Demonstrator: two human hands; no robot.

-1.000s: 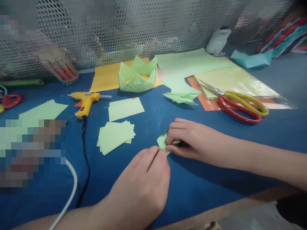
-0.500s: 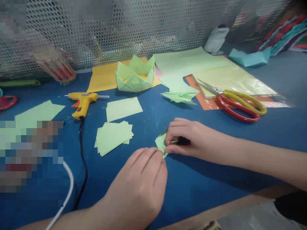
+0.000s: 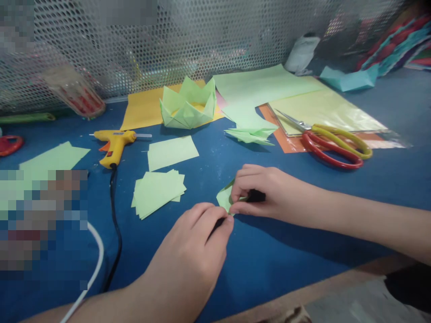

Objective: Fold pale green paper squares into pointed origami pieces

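Note:
A small folded piece of light green paper (image 3: 224,197) lies on the blue table (image 3: 286,251), mostly hidden under my fingers. My right hand (image 3: 266,193) is curled over it, with thumb and fingers pinching its right part. My left hand (image 3: 198,251) comes from below, its fingers drawn together and their tips pressing the paper's lower corner. A stack of small green paper squares (image 3: 158,192) lies to the left of my hands.
A yellow glue gun (image 3: 114,141) with a black cord lies at the left. A green folded paper crown (image 3: 188,105) sits on an orange sheet, a folded green piece (image 3: 251,134) beside it. Red and yellow scissors (image 3: 332,143) rest on sheets at the right. A perforated metal screen (image 3: 202,40) closes the back.
My right hand has shifted slightly up and left on the green paper. My left fingertips have drawn closer together at its lower corner. Nothing else on the table has moved.

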